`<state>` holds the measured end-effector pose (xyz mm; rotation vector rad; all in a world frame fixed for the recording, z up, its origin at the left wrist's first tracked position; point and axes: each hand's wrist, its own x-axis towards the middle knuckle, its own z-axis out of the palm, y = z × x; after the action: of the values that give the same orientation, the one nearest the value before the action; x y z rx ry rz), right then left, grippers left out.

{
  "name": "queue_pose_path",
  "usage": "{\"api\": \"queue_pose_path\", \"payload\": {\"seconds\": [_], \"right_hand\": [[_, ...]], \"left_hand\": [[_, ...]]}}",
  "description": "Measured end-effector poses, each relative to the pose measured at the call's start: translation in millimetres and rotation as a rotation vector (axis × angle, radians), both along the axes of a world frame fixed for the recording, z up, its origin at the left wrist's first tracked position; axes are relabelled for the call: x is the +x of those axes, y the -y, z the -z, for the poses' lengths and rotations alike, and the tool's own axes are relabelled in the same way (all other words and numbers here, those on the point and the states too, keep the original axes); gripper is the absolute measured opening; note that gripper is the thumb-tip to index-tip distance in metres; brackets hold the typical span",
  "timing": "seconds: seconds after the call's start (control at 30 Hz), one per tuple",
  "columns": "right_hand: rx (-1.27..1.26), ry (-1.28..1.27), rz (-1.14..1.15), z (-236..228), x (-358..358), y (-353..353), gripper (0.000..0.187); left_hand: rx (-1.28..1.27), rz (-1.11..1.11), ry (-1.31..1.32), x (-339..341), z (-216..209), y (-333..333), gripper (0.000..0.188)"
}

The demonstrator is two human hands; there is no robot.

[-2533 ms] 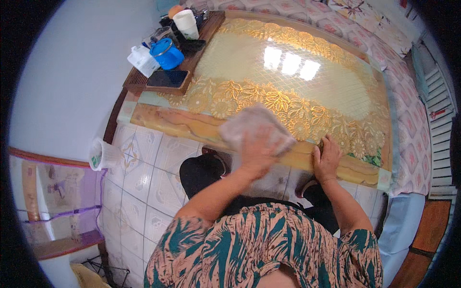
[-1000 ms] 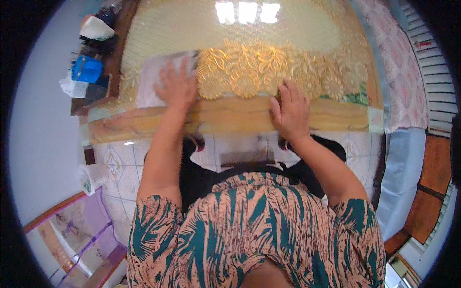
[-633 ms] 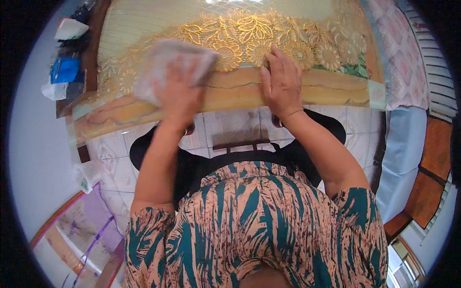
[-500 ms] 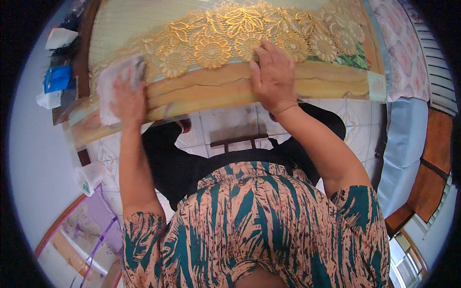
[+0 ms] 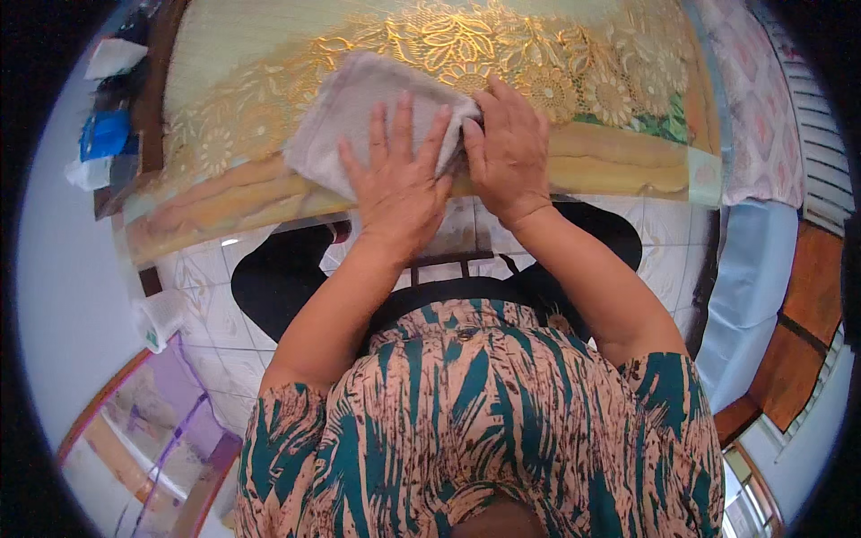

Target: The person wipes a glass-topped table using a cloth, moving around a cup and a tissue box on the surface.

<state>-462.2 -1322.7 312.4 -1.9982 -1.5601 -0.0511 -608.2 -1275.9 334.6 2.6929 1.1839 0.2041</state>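
Note:
A folded pale grey cloth lies on the plastic-covered tabletop, over part of its golden flower pattern. My left hand presses flat on the cloth with spread fingers. Just to its right, my right hand rests on the table near its front edge, thumb apart from the fingers. The bunched right edge of the cloth meets the thumb and forefinger of that hand. What lies under its palm is hidden.
Below the table edge are my bent legs in black trousers and a tiled floor. A blue packet and white items stand at the left. A patterned pink cover and light-blue fabric lie at the right.
My left hand has slid the cloth from the table's left end rightward, up to my right hand. My right hand has stayed nearly in place.

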Motion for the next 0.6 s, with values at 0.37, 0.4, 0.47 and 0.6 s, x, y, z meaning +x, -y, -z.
{"api": "queue_pose_path", "payload": {"seconds": [0.37, 0.4, 0.47, 0.6], "right_hand": [[0.043, -0.096, 0.028, 13, 12, -2, 0.035], [0.047, -0.106, 0.032, 11, 14, -1, 0.033], [0.109, -0.192, 0.033, 19, 18, -6, 0.035], [0.091, -0.551, 0.023, 17, 33, -13, 0.032]], "left_hand": [[0.037, -0.396, -0.107, -95, 29, -55, 0.062], [0.030, -0.448, -0.119, -87, 33, -52, 0.060], [0.002, -0.547, -0.129, -47, 43, -42, 0.058], [-0.142, -0.387, 0.109, 28, 53, -9, 0.060]]}}
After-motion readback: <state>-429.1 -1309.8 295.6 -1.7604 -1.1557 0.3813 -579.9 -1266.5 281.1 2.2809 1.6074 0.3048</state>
